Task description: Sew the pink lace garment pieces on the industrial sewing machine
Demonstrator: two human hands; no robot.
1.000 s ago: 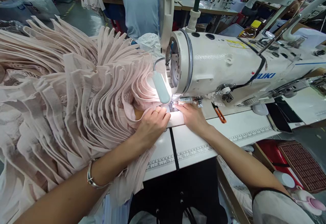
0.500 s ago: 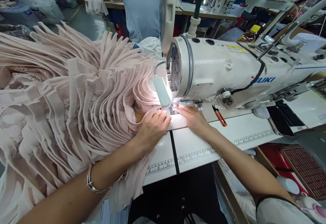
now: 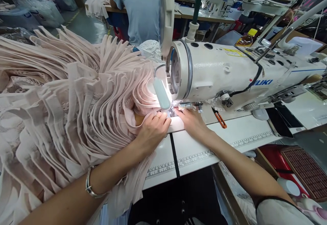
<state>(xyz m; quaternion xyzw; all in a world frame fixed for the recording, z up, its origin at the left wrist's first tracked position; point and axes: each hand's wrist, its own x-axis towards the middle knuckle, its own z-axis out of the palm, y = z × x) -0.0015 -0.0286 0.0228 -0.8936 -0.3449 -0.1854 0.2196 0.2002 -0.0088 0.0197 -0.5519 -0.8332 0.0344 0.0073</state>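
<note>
A white sewing machine (image 3: 212, 70) stands before me, its lamp lighting the needle area. Just left of the presser foot (image 3: 172, 111), my left hand (image 3: 154, 126) is closed on the edge of a pale pink fabric piece (image 3: 140, 126). My right hand (image 3: 192, 122) lies at the right of the foot, its fingers reaching in under the machine head; the fingertips are partly hidden, and what they hold, if anything, I cannot make out. A large heap of pale pink lace-trimmed garments (image 3: 84, 99) covers the left side, its folds running up to my left hand.
Orange thread snips (image 3: 219, 117) lie right of my right hand. A ruler strip (image 3: 196, 157) runs along the table's front edge. A light green guard (image 3: 162, 93) hangs before the needle. Beyond, a person in a blue shirt (image 3: 143, 10) stands near another table.
The view has shifted slightly. My right hand's fingers have moved a little around the presser foot; my left hand keeps its grip on the fabric.
</note>
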